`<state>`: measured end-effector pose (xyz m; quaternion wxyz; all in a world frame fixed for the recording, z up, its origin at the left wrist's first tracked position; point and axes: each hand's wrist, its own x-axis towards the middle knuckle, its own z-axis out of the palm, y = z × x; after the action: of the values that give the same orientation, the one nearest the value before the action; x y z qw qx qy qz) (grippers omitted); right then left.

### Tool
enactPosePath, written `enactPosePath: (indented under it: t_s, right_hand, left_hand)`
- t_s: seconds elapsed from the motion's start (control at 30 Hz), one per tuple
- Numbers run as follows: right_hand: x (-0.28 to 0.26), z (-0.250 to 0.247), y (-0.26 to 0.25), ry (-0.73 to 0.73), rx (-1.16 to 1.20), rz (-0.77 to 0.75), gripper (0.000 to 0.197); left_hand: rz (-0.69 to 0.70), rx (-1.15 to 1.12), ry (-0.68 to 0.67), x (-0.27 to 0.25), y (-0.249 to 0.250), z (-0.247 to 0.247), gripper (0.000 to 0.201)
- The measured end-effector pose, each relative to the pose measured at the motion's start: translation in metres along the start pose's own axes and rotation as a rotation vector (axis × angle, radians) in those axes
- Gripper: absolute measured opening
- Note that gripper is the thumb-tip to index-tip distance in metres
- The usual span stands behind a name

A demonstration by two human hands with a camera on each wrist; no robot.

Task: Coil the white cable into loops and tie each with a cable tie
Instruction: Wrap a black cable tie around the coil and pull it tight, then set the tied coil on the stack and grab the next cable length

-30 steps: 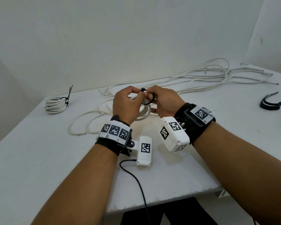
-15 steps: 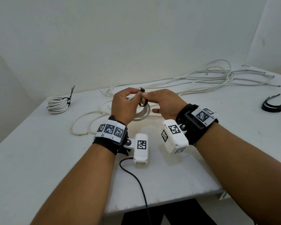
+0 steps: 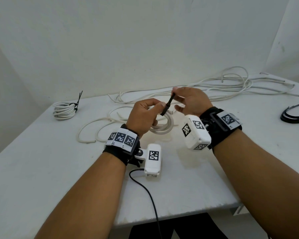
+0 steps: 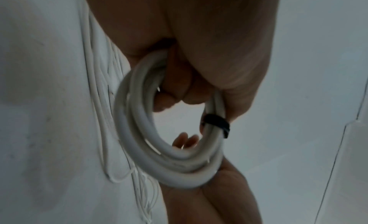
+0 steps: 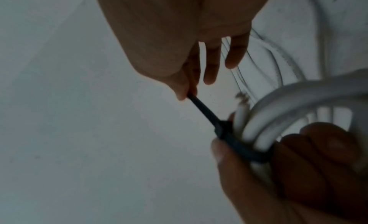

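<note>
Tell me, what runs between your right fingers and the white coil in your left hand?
A black cable tie: its tail is pinched by the right hand, and its band wraps the coil gripped by the left hand. The right wrist view shows it best.

Plain white painted walls point(image 3: 145, 40) meeting in a corner at right, white rectangular table point(image 3: 41, 169) standing against them
</note>
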<state>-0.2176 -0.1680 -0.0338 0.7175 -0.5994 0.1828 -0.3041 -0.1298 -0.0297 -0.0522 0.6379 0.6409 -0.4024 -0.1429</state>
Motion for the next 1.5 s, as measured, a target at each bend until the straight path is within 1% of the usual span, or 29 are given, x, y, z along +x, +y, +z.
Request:
enactPosePath:
  t_s: [0.07, 0.1, 0.13, 0.2, 0.23, 0.27, 0.3, 0.37, 0.43, 0.5, 0.57, 0.6, 0.7, 0.77, 0.8, 0.87, 0.93, 0.97, 1.03, 1.1, 1.17, 1.2, 1.23, 1.27, 1.33, 1.37, 1.43, 1.5]
  right_hand:
    - [0.001, -0.001, -0.001, 0.077, 0.074, 0.015, 0.009]
    - [0.002, 0.001, 0.001, 0.086, 0.112, 0.03, 0.011]
    - [0.001, 0.004, 0.004, 0.06, 0.129, 0.054, 0.016]
    - [-0.002, 0.009, 0.007, -0.088, 0.075, 0.124, 0.025]
    - [-0.003, 0.011, 0.009, -0.161, 0.037, 0.134, 0.027]
    - [-0.004, 0.011, 0.009, -0.2, 0.014, 0.113, 0.026]
    - [-0.003, 0.009, 0.008, -0.194, -0.01, 0.079, 0.025]
    - [0.001, 0.005, 0.002, -0.115, -0.076, 0.027, 0.025]
    - [0.003, 0.002, 0.0, -0.057, -0.119, 0.01, 0.026]
    - [0.003, 0.006, 0.003, -0.048, -0.115, 0.014, 0.026]
    - [0.0, 0.01, 0.003, -0.059, -0.182, -0.01, 0.026]
    - [-0.001, 0.014, 0.001, -0.066, -0.21, -0.015, 0.026]
    - [0.0, 0.026, -0.008, -0.043, -0.198, 0.032, 0.024]
    - [0.002, 0.038, -0.007, -0.015, -0.146, 0.074, 0.023]
    - [0.003, 0.043, -0.005, -0.023, -0.121, 0.111, 0.024]
    - [0.001, 0.051, 0.0, -0.083, -0.128, 0.211, 0.026]
    - [-0.006, 0.058, 0.005, -0.18, -0.256, 0.297, 0.024]
    - [-0.009, 0.064, 0.007, -0.245, -0.403, 0.315, 0.02]
    - [-0.015, 0.076, 0.015, -0.387, -0.835, 0.267, 0.02]
    - [-0.022, 0.095, 0.026, -0.507, -1.248, 0.167, 0.032]
    - [-0.031, 0.11, 0.035, -0.536, -1.489, 0.088, 0.049]
    - [-0.034, 0.115, 0.038, -0.533, -1.553, 0.081, 0.062]
    - [-0.035, 0.119, 0.042, -0.535, -1.589, 0.097, 0.081]
    - [-0.036, 0.122, 0.044, -0.542, -1.611, 0.125, 0.1]
    - [-0.034, 0.126, 0.047, -0.569, -1.653, 0.146, 0.126]
    - [-0.032, 0.127, 0.05, -0.583, -1.678, 0.144, 0.135]
    - [-0.029, 0.13, 0.055, -0.605, -1.725, 0.155, 0.146]
    - [-0.027, 0.13, 0.059, -0.61, -1.754, 0.168, 0.154]
  left_hand:
    - [-0.029, -0.124, -0.01, 0.001, 0.0, 0.003, 0.027]
    - [-0.038, -0.158, -0.001, 0.001, 0.0, 0.004, 0.03]
    - [-0.045, -0.174, 0.014, 0.001, -0.001, 0.005, 0.032]
    - [-0.063, -0.174, 0.048, 0.001, -0.003, 0.002, 0.031]
    - [-0.075, -0.177, 0.056, 0.001, -0.003, 0.0, 0.028]
    - [-0.092, -0.188, 0.052, 0.001, -0.004, -0.002, 0.026]
    - [-0.108, -0.203, 0.037, 0.002, -0.003, -0.002, 0.024]
    - [-0.122, -0.23, 0.002, 0.003, 0.0, 0.001, 0.024]
    - [-0.13, -0.26, -0.026, 0.004, 0.003, 0.004, 0.028]
    - [-0.166, -0.263, -0.048, 0.004, 0.006, 0.003, 0.031]
    - [-0.21, -0.246, -0.07, 0.004, 0.008, -0.003, 0.038]
    - [-0.222, -0.261, -0.078, 0.003, 0.009, -0.006, 0.037]
    - [-0.239, -0.315, -0.055, 0.006, 0.013, -0.015, 0.033]
    - [-0.23, -0.277, -0.008, 0.01, 0.015, -0.023, 0.03]
    - [-0.226, -0.261, 0.02, 0.011, 0.015, -0.031, 0.031]
    - [-0.236, -0.286, 0.086, 0.014, 0.012, -0.054, 0.034]
    - [-0.24, -0.363, 0.136, 0.017, 0.01, -0.083, 0.032]
    - [-0.239, -0.386, 0.153, 0.016, 0.01, -0.097, 0.029]
    - [-0.242, -0.331, 0.187, 0.016, 0.007, -0.119, 0.022]
    - [-0.236, -0.147, 0.246, 0.011, 0.003, -0.139, 0.028]
    - [-0.255, 0.121, 0.27, 0.005, -0.003, -0.16, 0.033]
    - [-0.272, 0.264, 0.252, 0.003, -0.007, -0.17, 0.036]
    - [-0.301, 0.377, 0.223, 0.002, -0.01, -0.179, 0.039]
    - [-0.331, 0.448, 0.203, 0.001, -0.014, -0.189, 0.04]
    - [-0.372, 0.538, 0.195, 0.002, -0.021, -0.208, 0.035]
    - [-0.385, 0.603, 0.205, 0.003, -0.023, -0.217, 0.034]
    - [-0.403, 0.747, 0.243, 0.005, -0.024, -0.232, 0.035]
    - [-0.371, 0.823, 0.295, 0.011, -0.023, -0.246, 0.031]
